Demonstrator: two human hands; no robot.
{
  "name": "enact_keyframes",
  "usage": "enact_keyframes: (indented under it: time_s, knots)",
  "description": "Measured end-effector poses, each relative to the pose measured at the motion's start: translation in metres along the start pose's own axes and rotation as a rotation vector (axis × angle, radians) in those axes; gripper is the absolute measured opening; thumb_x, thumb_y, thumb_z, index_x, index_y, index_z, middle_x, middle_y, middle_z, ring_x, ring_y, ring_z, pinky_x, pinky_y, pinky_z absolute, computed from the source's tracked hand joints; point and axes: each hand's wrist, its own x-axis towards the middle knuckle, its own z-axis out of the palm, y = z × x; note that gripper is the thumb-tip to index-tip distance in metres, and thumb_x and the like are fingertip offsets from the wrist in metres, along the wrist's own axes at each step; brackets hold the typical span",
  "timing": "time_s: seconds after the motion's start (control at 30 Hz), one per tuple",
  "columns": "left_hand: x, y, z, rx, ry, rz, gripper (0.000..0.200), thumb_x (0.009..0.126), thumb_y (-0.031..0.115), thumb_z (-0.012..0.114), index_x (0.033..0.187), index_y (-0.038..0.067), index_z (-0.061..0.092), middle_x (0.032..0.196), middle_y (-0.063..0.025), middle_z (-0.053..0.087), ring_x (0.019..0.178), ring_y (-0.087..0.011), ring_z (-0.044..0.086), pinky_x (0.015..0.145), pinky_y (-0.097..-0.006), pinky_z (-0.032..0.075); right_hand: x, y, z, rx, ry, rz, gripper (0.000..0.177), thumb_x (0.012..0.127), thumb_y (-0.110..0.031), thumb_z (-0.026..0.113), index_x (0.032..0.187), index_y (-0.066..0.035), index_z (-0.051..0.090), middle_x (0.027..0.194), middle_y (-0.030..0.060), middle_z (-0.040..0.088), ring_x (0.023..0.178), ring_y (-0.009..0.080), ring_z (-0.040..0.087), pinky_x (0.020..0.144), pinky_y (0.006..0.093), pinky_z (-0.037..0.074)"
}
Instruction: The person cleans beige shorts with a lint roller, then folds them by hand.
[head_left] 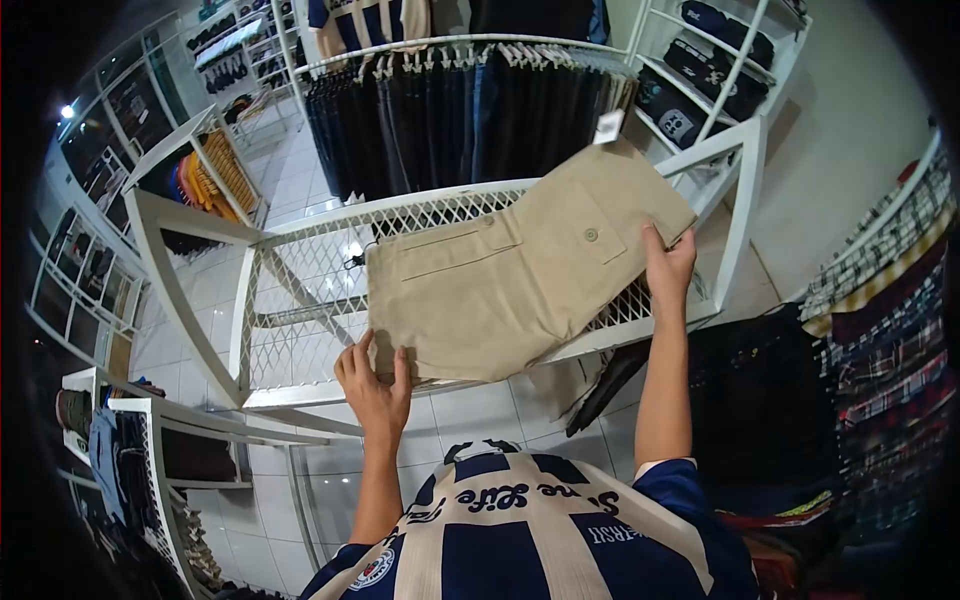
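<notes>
Beige folded trousers [480, 290] lie across a white mesh-topped rack [290, 320], with a buttoned pocket facing up and a white tag [608, 127] at the far right corner. At their lower left edge, my left hand [375, 385] pinches the cloth between thumb and fingers. My right hand [668, 262] grips the right edge, thumb on top and fingers partly hidden beneath. The fabric bends at a crease near its middle, and its lower edge reaches the front rail of the rack.
Dark trousers [420, 120] hang on a rail behind the mesh rack. Caps [700, 70] sit on shelves at the back right. Plaid shirts [890, 350] hang at the right. A white shelf unit [160, 440] stands at the lower left, and folded yellow clothes [210, 180] fill another at the left.
</notes>
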Motion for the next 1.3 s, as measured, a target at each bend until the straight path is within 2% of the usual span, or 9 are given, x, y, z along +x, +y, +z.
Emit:
enact_keyframes:
  time_s: [0.1, 0.53, 0.67, 0.73, 0.83, 0.93, 1.0, 1.1, 1.3]
  knots:
    - [0.004, 0.004, 0.004, -0.084, -0.042, -0.126, 0.035, 0.088, 0.007, 0.067, 0.122, 0.001, 0.062, 0.113, -0.0159, 0.064, 0.113, -0.0317, 0.054, 0.1, -0.0412, 0.043, 0.004, 0.033, -0.018, 0.194, -0.094, 0.29, 0.033, 0.094, -0.011, 0.068, 0.123, 0.003, 0.056, 0.114, 0.0104, 0.067, 0.101, 0.0161, 0.064, 0.088, 0.0307, 0.05]
    - [0.069, -0.002, -0.023, -0.395, 0.372, -0.007, 0.014, 0.085, -0.012, 0.055, 0.09, -0.004, 0.064, 0.088, -0.0116, 0.058, 0.088, -0.0262, 0.056, 0.081, -0.0359, 0.046, 0.001, 0.002, 0.024, 0.488, -0.075, 0.154, 0.033, 0.1, -0.01, 0.062, 0.129, 0.004, 0.053, 0.127, 0.0112, 0.063, 0.113, 0.0165, 0.06, 0.099, 0.0301, 0.045]
    - [0.058, -0.035, -0.034, -0.321, 0.159, -0.019, 0.011, 0.088, -0.006, 0.063, 0.098, -0.003, 0.064, 0.097, -0.0094, 0.06, 0.094, -0.022, 0.059, 0.087, -0.0312, 0.047, -0.021, 0.037, 0.013, 0.286, -0.018, 0.24, 0.047, 0.096, -0.018, 0.069, 0.132, 0.005, 0.05, 0.129, 0.0154, 0.062, 0.116, 0.0235, 0.061, 0.099, 0.0336, 0.046]
    - [0.053, -0.028, -0.035, -0.342, -0.097, -0.303, 0.019, 0.088, 0.002, 0.068, 0.107, -0.002, 0.065, 0.11, -0.0116, 0.063, 0.101, -0.0243, 0.06, 0.085, -0.0321, 0.049, -0.027, 0.042, -0.008, -0.156, -0.004, 0.279, 0.064, 0.09, -0.022, 0.074, 0.141, 0.003, 0.044, 0.133, 0.0216, 0.059, 0.122, 0.0338, 0.058, 0.104, 0.0401, 0.044]
    - [0.036, -0.029, -0.023, -0.093, -0.088, -0.132, 0.027, 0.088, 0.009, 0.07, 0.114, 0.002, 0.067, 0.125, -0.0161, 0.06, 0.116, -0.0291, 0.057, 0.084, -0.0365, 0.053, -0.041, 0.03, -0.029, -0.819, 0.018, 0.024, 0.068, 0.089, -0.024, 0.071, 0.147, -0.004, 0.043, 0.131, 0.024, 0.056, 0.119, 0.0431, 0.054, 0.101, 0.047, 0.043]
    - [0.037, -0.013, -0.02, 0.061, -0.079, -0.008, 0.032, 0.088, 0.013, 0.072, 0.119, 0.006, 0.068, 0.137, -0.0192, 0.055, 0.129, -0.0334, 0.052, 0.099, -0.0433, 0.049, -0.032, 0.037, -0.042, -0.99, -0.095, -0.21, 0.056, 0.092, -0.034, 0.066, 0.139, -0.007, 0.054, 0.129, 0.0221, 0.055, 0.121, 0.0435, 0.052, 0.102, 0.0498, 0.042]
    - [0.042, 0.009, -0.018, -0.034, -0.126, 0.073, 0.032, 0.087, 0.013, 0.074, 0.118, 0.006, 0.069, 0.134, -0.018, 0.058, 0.129, -0.0356, 0.051, 0.108, -0.045, 0.042, -0.029, 0.048, -0.05, -1.026, -0.123, -0.245, 0.046, 0.095, -0.027, 0.057, 0.138, -0.009, 0.057, 0.135, 0.0212, 0.055, 0.124, 0.0437, 0.051, 0.105, 0.0487, 0.041]
    - [0.045, 0.038, -0.003, -0.171, -0.275, 0.181, 0.03, 0.086, 0.017, 0.074, 0.114, 0.006, 0.07, 0.13, -0.0185, 0.062, 0.13, -0.0399, 0.05, 0.109, -0.0492, 0.038, -0.015, 0.075, -0.071, -0.454, -0.444, -0.125, 0.066, 0.087, -0.006, 0.052, 0.151, -0.006, 0.04, 0.14, 0.0252, 0.053, 0.129, 0.0472, 0.048, 0.11, 0.0471, 0.038]
    - [0.032, 0.041, 0.041, -0.206, -0.458, 0.228, 0.037, 0.094, 0.034, 0.065, 0.12, 0.009, 0.07, 0.137, -0.0185, 0.058, 0.134, -0.0378, 0.048, 0.112, -0.0491, 0.035, -0.028, 0.051, -0.085, -0.64, -0.447, -0.089, 0.085, 0.082, 0.003, 0.065, 0.157, -0.005, 0.025, 0.14, 0.0302, 0.049, 0.129, 0.0452, 0.047, 0.109, 0.0472, 0.038]
